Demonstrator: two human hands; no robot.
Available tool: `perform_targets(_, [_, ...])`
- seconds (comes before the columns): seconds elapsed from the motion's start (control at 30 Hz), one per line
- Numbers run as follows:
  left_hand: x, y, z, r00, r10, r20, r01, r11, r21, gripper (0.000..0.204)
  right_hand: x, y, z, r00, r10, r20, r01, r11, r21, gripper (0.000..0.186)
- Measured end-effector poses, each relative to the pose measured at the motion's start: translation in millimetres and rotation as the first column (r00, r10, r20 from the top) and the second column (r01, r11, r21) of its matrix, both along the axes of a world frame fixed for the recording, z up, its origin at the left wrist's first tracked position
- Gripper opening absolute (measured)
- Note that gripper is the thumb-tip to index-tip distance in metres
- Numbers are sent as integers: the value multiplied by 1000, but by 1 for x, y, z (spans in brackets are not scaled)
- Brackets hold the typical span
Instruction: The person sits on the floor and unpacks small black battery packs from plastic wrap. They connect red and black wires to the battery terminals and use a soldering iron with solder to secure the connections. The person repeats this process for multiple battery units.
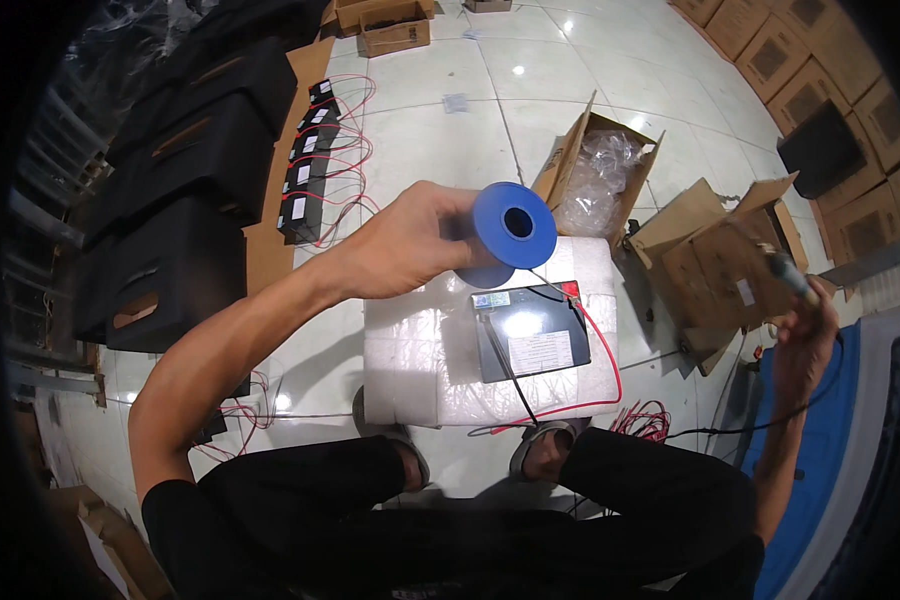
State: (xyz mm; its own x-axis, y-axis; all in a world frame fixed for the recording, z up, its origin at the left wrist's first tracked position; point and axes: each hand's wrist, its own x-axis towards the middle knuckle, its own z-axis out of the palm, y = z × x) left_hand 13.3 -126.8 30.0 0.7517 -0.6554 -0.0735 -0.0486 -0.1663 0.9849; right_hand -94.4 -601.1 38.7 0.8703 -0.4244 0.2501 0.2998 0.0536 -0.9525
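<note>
Head view: left hand [425,238] closed on blue solder spool [544,222], right hand [808,338] wrapped round blurred soldering iron [788,270]. Careless swing could scorch red lead [620,365]; slack solder wire [544,281] could short battery [532,333].

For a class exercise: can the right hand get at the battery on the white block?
Probably yes: though the right hand holds a corded tool, the battery looks open on its right but for a red wire; the blue spool overlaps only its far edge.

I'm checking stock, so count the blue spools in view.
1: the blue spool in the left hand, near the dark battery on the white foam block. Others may be hidden inside the cardboard boxes.
</note>
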Motion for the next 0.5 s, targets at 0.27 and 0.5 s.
perform_targets(0.27, [1, -6, 0, 1000, -11, 0, 11, 998, -58, 36, 20, 75, -18, 974, 193, -116, -172, 971, 167, 27])
perform_targets(0.5, [1, -9, 0, 1000, 1, -9, -2, 999, -44, 39, 21, 86, -25, 951, 293, -101, -280, 952, 124, 27])
